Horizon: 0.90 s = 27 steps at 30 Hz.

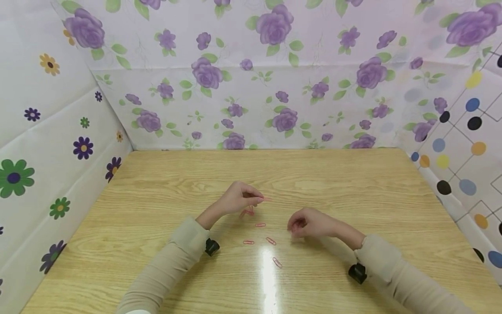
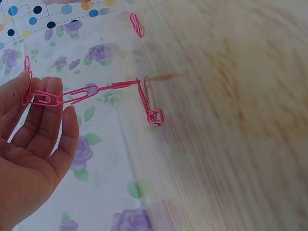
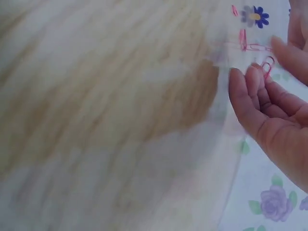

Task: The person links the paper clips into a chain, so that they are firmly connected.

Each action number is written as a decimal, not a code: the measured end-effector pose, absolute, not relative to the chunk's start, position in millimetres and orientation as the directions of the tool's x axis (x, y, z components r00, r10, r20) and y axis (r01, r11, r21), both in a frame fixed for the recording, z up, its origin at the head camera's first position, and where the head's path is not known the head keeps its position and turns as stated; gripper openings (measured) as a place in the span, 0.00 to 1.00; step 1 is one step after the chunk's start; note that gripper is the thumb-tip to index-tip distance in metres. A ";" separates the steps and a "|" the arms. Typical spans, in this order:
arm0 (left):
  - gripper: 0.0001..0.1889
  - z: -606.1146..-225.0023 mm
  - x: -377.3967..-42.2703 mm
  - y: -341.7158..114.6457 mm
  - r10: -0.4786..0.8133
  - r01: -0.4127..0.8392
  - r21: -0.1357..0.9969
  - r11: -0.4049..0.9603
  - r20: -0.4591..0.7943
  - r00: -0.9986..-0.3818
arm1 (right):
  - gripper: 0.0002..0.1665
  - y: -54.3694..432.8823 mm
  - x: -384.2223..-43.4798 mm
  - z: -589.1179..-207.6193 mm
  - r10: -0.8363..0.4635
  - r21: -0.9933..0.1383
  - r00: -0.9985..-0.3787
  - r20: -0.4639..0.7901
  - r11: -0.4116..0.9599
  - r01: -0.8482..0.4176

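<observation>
My left hand (image 1: 236, 199) pinches one end of a chain of linked pink paper clips (image 2: 82, 93) between thumb and fingers. The chain stretches away from the fingertips in the left wrist view, and its far end bunches low at the wood. To the right, my right hand (image 1: 315, 223) has its fingers curled round a single pink paper clip (image 3: 268, 67), whose loop sticks up past the fingertips. Several loose pink paper clips (image 1: 260, 225) lie on the table between the hands and nearer the front.
The wood-grain table (image 1: 176, 174) reaches back to a wall cloth with purple flowers (image 1: 274, 26). A flower-print cloth (image 1: 23, 126) flanks the left side, and a dotted cloth (image 1: 466, 148) the right. Black wrist cameras (image 1: 357, 273) sit at both cuffs.
</observation>
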<state>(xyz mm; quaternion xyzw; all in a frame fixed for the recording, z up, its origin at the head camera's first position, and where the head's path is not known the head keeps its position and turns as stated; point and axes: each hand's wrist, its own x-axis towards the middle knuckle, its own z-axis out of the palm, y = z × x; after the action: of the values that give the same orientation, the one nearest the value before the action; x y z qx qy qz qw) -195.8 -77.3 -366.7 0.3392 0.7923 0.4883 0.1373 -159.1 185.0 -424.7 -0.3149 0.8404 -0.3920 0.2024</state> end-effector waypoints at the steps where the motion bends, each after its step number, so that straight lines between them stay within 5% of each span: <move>1: 0.09 -366.7 -195.8 -77.1 0.671 0.405 0.866 0.292 0.115 -0.732 | 0.06 185.5 -159.6 -423.9 -0.682 -0.784 -0.726 -0.082 0.494 -0.375; 10: 0.08 -368.7 -195.8 -76.3 0.681 0.437 0.858 0.270 0.150 -0.717 | 0.07 190.2 -167.9 -418.8 -0.520 -0.761 -0.854 -0.008 0.557 -0.332; 27: 0.09 -370.7 -194.4 -72.1 0.687 0.434 0.858 0.275 0.141 -0.713 | 0.03 176.1 -171.1 -410.0 -0.340 -0.808 -0.938 0.072 0.532 -0.255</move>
<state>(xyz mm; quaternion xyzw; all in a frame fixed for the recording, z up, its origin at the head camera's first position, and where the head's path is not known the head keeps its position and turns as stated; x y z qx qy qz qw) -194.4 -72.1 -370.7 0.3558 0.7878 0.4857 0.1300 -171.1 176.1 -410.0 -0.1703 0.8738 -0.4531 0.0473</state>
